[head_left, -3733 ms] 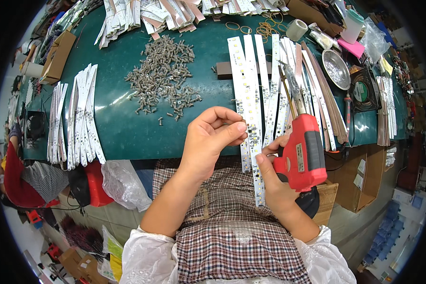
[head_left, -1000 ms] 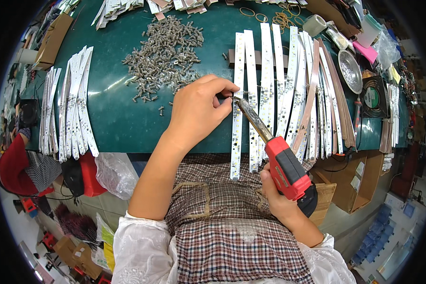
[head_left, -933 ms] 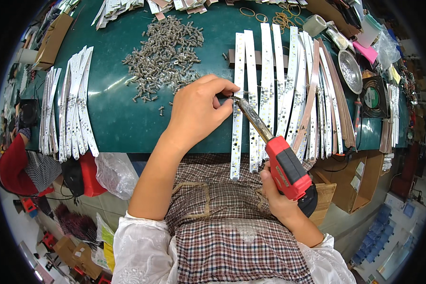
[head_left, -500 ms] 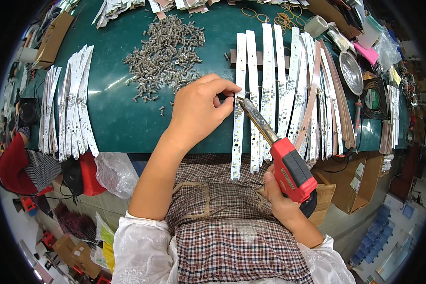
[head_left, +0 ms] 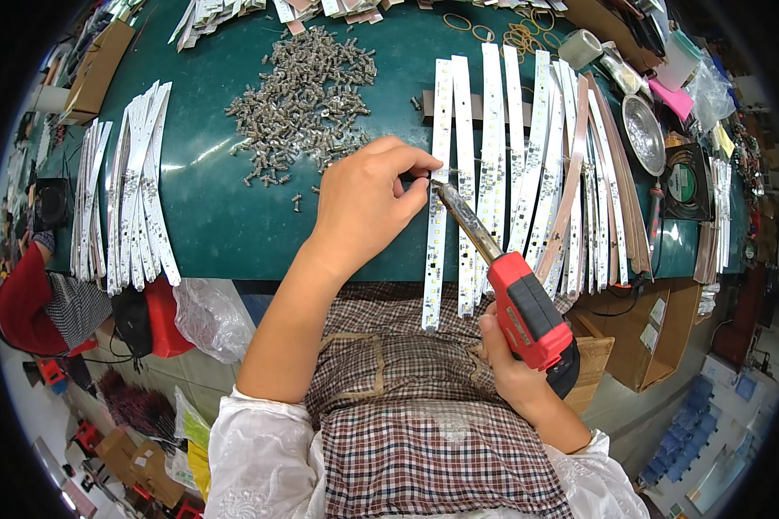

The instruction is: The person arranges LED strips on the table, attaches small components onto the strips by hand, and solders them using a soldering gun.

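My right hand [head_left: 515,368] grips a red and black soldering gun [head_left: 528,311], its metal barrel slanting up and left. The gun's tip meets a white LED strip board [head_left: 437,233] close to my left fingertips. My left hand [head_left: 368,195] is closed in a pinch over that board's left edge; a small dark part shows between thumb and forefinger, too hidden to name. More LED strip boards [head_left: 491,130] lie side by side to the right, some overlapping. Left of the strips, beyond my left hand, is a heap of small metal parts [head_left: 299,104] that look like screws or connectors.
Bundled LED strips [head_left: 138,190] lie at the left on the green table [head_left: 208,225]. Rubber bands [head_left: 521,39], a tape roll [head_left: 580,49], a metal bowl [head_left: 642,134] and a round black spool [head_left: 685,183] sit at the right. A cardboard box [head_left: 658,333] stands below the table edge.
The soldering gun's body has shifted slightly left and down, its tip staying near my left fingertips. My left hand and the strips have moved very slightly right.
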The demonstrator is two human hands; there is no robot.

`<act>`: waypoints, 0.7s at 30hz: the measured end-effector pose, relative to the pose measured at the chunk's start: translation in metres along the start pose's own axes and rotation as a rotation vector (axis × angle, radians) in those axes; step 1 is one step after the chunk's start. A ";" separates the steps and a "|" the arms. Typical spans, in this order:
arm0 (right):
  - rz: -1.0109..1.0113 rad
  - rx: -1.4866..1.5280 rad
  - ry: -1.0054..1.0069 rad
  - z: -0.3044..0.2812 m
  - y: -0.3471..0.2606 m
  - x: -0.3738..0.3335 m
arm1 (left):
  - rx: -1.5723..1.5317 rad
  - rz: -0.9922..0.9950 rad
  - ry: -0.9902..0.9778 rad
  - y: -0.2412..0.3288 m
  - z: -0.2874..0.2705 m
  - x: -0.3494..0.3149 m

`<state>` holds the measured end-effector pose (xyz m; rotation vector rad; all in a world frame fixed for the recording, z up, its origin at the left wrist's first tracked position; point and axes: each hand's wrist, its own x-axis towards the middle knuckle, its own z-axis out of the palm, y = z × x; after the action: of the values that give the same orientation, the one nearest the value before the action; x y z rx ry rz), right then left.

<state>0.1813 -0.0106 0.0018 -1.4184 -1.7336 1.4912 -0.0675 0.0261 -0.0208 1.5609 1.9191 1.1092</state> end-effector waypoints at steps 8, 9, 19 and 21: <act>-0.064 -0.067 0.043 -0.004 -0.001 -0.003 | -0.009 -0.003 0.003 0.001 -0.001 0.000; -0.080 -0.091 0.018 -0.005 0.000 -0.003 | -0.007 -0.004 -0.001 0.000 -0.002 0.000; -0.013 0.007 0.054 0.001 0.000 -0.002 | -0.002 -0.008 0.002 0.001 0.000 0.000; -0.024 -0.019 0.019 -0.001 0.000 -0.003 | 0.000 -0.004 0.004 0.002 0.000 0.000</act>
<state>0.1832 -0.0124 0.0027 -1.4114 -1.7521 1.4480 -0.0665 0.0257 -0.0192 1.5549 1.9239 1.1122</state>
